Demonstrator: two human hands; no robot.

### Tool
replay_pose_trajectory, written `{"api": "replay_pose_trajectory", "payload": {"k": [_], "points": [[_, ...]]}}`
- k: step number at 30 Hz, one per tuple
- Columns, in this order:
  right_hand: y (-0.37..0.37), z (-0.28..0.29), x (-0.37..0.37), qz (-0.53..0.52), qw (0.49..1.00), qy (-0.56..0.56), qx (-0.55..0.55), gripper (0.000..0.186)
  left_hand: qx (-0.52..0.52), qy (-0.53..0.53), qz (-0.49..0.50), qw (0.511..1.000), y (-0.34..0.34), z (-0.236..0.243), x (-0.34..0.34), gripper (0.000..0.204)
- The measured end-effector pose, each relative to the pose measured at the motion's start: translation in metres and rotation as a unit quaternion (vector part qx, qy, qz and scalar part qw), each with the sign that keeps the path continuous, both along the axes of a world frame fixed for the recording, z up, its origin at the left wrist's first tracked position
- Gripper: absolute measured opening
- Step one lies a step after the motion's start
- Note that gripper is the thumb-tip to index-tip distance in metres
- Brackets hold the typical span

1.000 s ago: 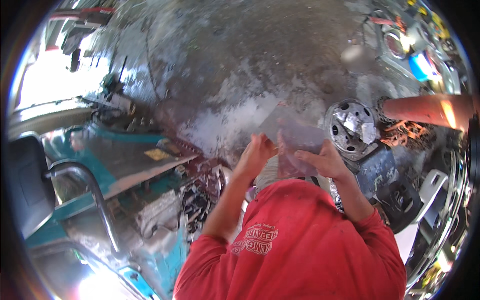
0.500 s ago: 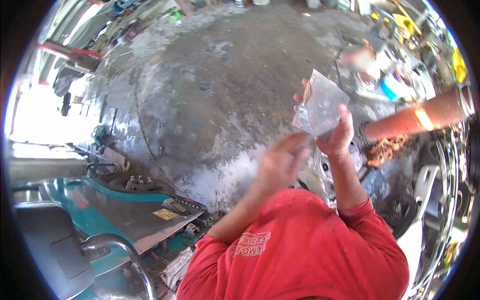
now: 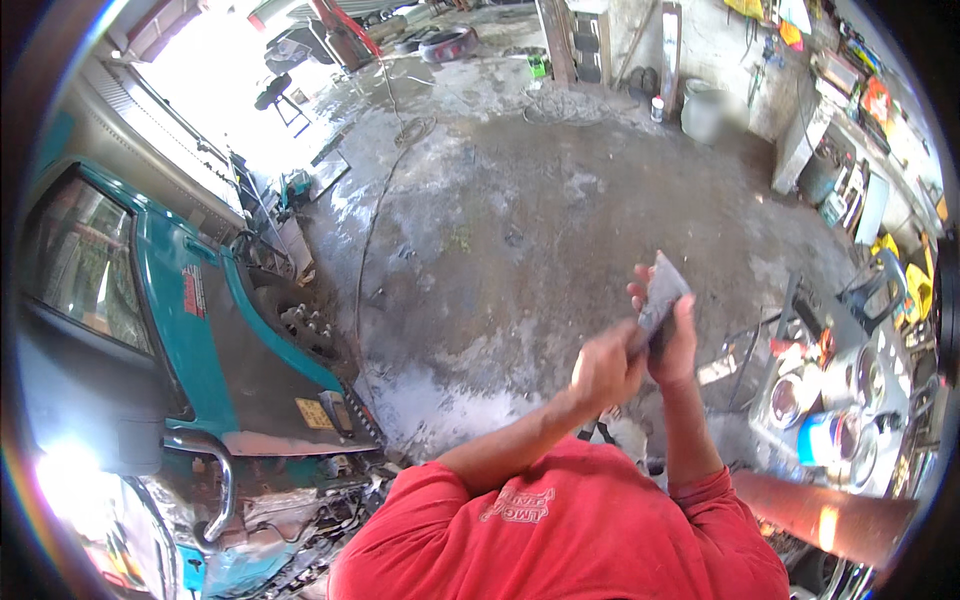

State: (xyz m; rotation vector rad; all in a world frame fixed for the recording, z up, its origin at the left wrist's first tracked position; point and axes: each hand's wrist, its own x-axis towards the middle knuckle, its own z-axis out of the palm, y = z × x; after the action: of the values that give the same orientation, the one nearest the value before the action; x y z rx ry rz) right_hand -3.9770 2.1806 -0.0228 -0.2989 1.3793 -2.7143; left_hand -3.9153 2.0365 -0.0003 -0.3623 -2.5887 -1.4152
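Note:
A thin grey plate [image 3: 664,297] with straight edges and a pointed upper corner is held tilted in front of my red shirt. My right hand [image 3: 677,345] grips it, thumb along the right side and fingertips showing past its far left edge. Against the plate's lower left edge is my left hand [image 3: 606,366], its fingers curled closed. Whatever lies inside those fingers, if anything, is hidden from view.
On the left stands a teal and grey vehicle [image 3: 215,330] with a chrome tube [image 3: 225,490]. A stand with cans [image 3: 830,437] is at right, above a rusty red pipe [image 3: 825,515]. A cable [image 3: 362,270] crosses the concrete floor [image 3: 500,230].
The view has swung up toward the far wall. The plate has turned from broad-side to nearly edge-on, and my left hand has come up against its lower edge.

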Motion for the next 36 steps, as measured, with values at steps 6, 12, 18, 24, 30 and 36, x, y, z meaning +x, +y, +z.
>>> {"api": "replay_pose_trajectory", "payload": {"k": [6, 12, 18, 24, 30, 36], "points": [[0.016, 0.010, -0.067, 0.026, 0.997, 0.055, 0.039, 0.089, 0.043, 0.180, 0.084, 0.979, 0.044, 0.010, -0.082, 0.031], [0.054, -0.006, -0.095, 0.126, 0.987, -0.074, 0.066, 0.063, 0.057, 0.076, 0.155, 0.983, 0.020, 0.007, -0.162, 0.032], [0.045, -0.013, -0.188, -0.128, 0.984, -0.003, 0.125, 0.068, 0.135, 0.084, 0.040, 0.986, 0.049, 0.014, -0.224, 0.033], [0.066, 0.013, -0.291, -0.113, 0.980, -0.131, -0.102, 0.104, 0.078, 0.192, -0.164, 0.965, 0.053, 0.020, -0.294, 0.027], [0.049, -0.003, -0.325, -0.163, 0.985, -0.064, 0.005, 0.087, 0.095, 0.169, -0.168, 0.966, 0.054, -0.003, -0.390, 0.040], [0.042, 0.007, -0.304, -0.270, 0.940, -0.065, 0.198, 0.085, 0.143, 0.083, -0.182, 0.969, 0.101, -0.015, -0.446, 0.022]]}}
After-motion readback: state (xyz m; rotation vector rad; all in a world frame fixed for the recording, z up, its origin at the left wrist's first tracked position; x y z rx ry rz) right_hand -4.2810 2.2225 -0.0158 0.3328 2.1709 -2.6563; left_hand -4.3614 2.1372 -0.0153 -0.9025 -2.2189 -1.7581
